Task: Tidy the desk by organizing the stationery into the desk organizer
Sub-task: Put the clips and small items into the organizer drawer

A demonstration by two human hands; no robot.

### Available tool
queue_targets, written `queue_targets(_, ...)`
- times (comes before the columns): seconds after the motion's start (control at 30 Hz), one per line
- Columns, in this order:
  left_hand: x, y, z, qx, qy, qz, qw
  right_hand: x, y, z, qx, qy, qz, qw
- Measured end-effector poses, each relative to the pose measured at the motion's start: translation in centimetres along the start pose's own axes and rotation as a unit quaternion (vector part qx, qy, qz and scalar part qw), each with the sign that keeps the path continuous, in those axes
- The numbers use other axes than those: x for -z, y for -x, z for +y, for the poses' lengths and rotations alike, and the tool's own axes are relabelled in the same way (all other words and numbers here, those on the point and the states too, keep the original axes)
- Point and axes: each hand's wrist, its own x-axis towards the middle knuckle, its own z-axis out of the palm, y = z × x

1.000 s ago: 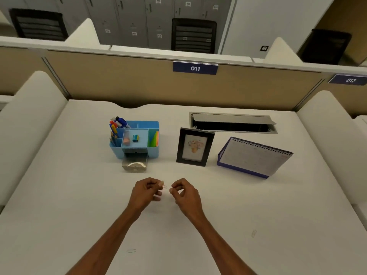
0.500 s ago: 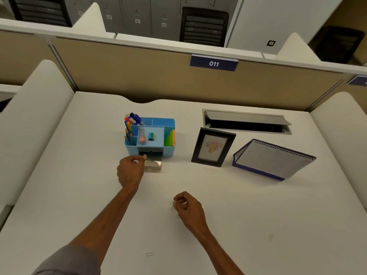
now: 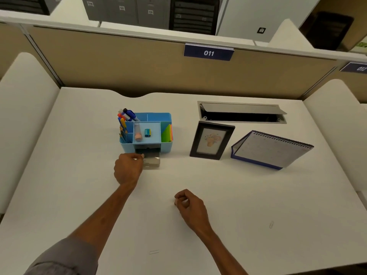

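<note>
White desk (image 3: 79, 175), viewed from the head camera, left to right. The left hand (image 3: 129, 168) reached forward with its fingers curled, thumb and forefinger pinched on a small pale item (image 3: 136, 158) too small to identify, held at the left edge of the clear drawer (image 3: 153, 160). This drawer stood pulled out from the front of the blue desk organizer (image 3: 127, 147), which sat left of centre on the desk. The organizer's left compartments held upright pens (image 3: 125, 118); its middle tray held a clear tube with a pink end (image 3: 137, 132) and, just beside it, a small teal block (image 3: 147, 132); its right slot held coloured sticky notes (image 3: 167, 133). A thin pale strip (image 3: 154, 252) lay on the near desk, well apart from the organizer. The right hand (image 3: 190, 207) rested near the middle of the desk with its fingers curled and the thumb against the forefinger; whether it enclosed anything could not be told. Further right, a black picture frame (image 3: 211, 140) stood upright in front of an open cable hatch (image 3: 242, 113), and a spiral-bound desk calendar (image 3: 272, 148) stood beside the frame. A paper clip (image 3: 271, 224) lay alone on the desk at near right, outside the organizer.
</note>
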Motion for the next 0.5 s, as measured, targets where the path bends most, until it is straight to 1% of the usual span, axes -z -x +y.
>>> queue_targets(0.23,0.0,2.3,0.3,-0.06,0.003,0.054,0.997,1.1,1.4,1.1,0.016,0.018,-0.005,1.0)
queue_targets(0.37,-1.4,5.9,1.3,-0.118,0.001,0.055,0.991,3.5,2.8,3.6,0.03,0.053,0.053,0.997)
queue_targets(0.5,-3.8,9.6,2.2,-0.153,-0.033,-0.002,0.988,6.7,4.1,6.8,0.049,0.1,0.135,0.985)
